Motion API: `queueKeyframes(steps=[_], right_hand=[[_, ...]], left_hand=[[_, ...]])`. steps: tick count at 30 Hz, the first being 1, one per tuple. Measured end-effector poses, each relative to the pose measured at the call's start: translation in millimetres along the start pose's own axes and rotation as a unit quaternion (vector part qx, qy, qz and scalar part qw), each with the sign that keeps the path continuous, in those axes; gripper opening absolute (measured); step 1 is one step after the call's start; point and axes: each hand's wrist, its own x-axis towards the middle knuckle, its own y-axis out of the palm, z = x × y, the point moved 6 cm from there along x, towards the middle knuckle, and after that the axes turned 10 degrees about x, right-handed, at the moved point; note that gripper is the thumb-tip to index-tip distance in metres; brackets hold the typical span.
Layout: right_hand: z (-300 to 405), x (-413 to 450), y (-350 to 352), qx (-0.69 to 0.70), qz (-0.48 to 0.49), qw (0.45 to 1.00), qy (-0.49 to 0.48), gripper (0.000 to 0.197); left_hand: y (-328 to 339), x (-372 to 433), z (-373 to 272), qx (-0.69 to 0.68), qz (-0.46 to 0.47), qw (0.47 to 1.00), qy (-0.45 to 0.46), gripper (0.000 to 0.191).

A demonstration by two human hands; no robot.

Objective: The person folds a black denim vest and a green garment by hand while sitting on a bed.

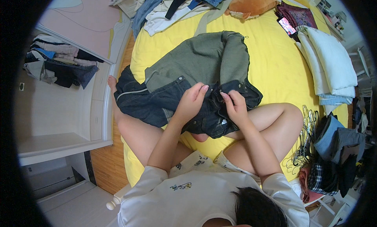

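Note:
A dark denim jacket [141, 102] with a grey-green fleece-like part [194, 57] lies spread over my lap and the bed. My left hand [193, 99] pinches its dark edge between thumb and fingers, close to a metal snap button. On the other side of the same dark band, my right hand [235, 105] grips the cloth, thumb against the fingers. Only a small gap separates the two hands. Folds hide what lies beneath the garment, and a small white label shows below my right hand.
A yellow sheet [274, 68] covers the bed. Clothes [176, 12] and a brown plush [254, 4] lie at the far end. To the right are a lit phone [286, 26], folded white bedding [332, 62], metal hangers [304, 138] and folded trousers [327, 135]. An open wardrobe [59, 109] stands left.

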Motion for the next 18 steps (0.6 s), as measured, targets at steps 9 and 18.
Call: queueKeyframes(steps=[9,18], right_hand=[[-8,-5,5,-0.007,0.039,0.999,0.004,0.007],[-13,-9,7,0.025,0.060,0.997,0.029,0.007]], left_hand=[[17,-4,-14,0.040,-0.020,0.999,0.018,0.022],[19,-9,-15,-0.001,-0.007,0.999,0.044,0.019]])
